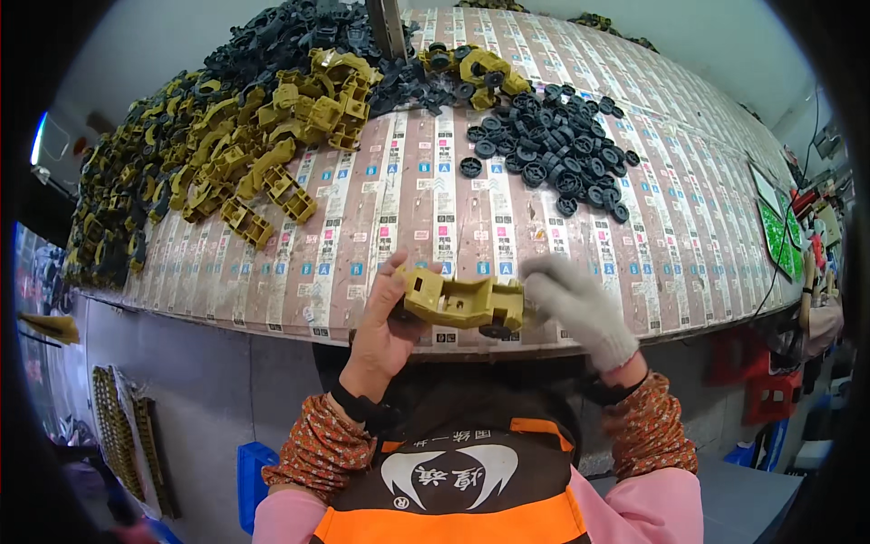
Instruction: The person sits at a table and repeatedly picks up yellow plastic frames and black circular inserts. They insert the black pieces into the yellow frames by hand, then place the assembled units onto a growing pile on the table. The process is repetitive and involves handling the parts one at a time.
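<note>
A mustard-yellow toy vehicle body [467,299], with an open bed and cab, is held just above the table's near edge. My bare left hand [385,313] is closed around its left end. A black wheel [495,332] shows low on the near side toward the right end. My right hand [575,304], in a white knitted glove, is at the body's right end. Motion smears its fingers, and whether they grip anything is not clear. Beyond my hands lies a loose pile of black toy wheels [553,145].
A large heap of yellow vehicle bodies [263,136] and black parts [290,41] covers the left of the patterned table [381,218]. A metal post [387,32] rises at the back, beside some wheeled yellow bodies [485,72]. Red stools [770,390] stand below right.
</note>
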The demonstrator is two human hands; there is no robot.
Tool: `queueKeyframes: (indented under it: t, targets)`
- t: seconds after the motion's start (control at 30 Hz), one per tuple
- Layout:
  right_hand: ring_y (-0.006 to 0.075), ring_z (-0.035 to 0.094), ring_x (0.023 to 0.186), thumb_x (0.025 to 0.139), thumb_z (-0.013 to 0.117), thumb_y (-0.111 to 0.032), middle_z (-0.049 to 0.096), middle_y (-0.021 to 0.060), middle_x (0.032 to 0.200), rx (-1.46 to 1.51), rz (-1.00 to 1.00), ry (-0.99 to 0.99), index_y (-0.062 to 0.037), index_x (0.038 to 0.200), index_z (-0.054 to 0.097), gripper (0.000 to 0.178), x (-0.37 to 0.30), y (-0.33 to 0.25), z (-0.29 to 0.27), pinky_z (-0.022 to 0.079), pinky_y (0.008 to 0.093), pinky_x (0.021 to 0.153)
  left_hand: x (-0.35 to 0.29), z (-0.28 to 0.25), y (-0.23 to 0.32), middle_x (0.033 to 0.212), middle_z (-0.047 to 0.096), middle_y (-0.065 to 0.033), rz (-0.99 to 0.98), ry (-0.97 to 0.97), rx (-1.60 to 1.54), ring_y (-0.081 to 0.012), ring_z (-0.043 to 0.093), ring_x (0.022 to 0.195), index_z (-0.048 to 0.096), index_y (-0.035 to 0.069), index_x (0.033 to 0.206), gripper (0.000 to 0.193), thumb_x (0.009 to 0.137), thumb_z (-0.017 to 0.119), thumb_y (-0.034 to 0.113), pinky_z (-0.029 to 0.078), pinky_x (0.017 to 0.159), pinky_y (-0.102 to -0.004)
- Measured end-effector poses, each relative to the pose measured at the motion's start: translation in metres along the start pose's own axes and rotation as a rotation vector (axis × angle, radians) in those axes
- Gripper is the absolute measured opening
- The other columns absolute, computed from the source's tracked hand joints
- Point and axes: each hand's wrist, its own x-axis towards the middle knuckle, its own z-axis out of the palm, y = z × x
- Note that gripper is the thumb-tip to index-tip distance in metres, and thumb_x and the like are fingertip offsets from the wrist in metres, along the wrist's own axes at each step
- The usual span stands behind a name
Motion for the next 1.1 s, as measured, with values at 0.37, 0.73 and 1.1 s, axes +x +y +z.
queueKeyframes:
  t: [0.37,0.73,1.1]
  targets:
    - [0.0484,0.040,0.148,0.102,0.049,-0.056,0.041,0.0298,0.160,-1.063,0.005,0.548,-0.0075,0.162,0.035,0.078,0.174,0.109,-0.197,0.037,0.0535,0.119,0.014,-0.029,0.004,0.141,0.061,-0.0132,0.092,0.198,0.194,-0.0229,0.065,0.121,0.043,0.016,0.148,0.053,0.104,0.070,0.026,0.059,0.101,-0.0401]
    - [0.0423,0.036,0.152,0.098,0.049,-0.063,0.038,0.0263,0.164,-1.010,-0.046,0.303,-0.0024,0.161,0.036,0.088,0.140,0.046,-0.065,0.030,0.0639,0.118,0.007,-0.023,-0.009,0.133,0.059,-0.0096,0.153,0.158,0.302,-0.0178,0.064,0.112,0.032,0.018,0.155,0.074,0.096,0.071,-0.003,0.057,0.092,-0.0329]
    - [0.0241,0.067,0.121,0.101,0.063,-0.024,0.068,0.0192,0.135,0.125,-0.198,0.162,0.0010,0.146,0.058,0.052,0.096,0.014,-0.024,0.052,0.0334,0.100,0.009,-0.044,0.004,0.134,0.063,-0.0084,0.093,0.146,-0.107,-0.0245,0.066,0.121,0.051,0.011,0.141,0.039,0.105,0.065,0.017,0.058,0.104,-0.0450]
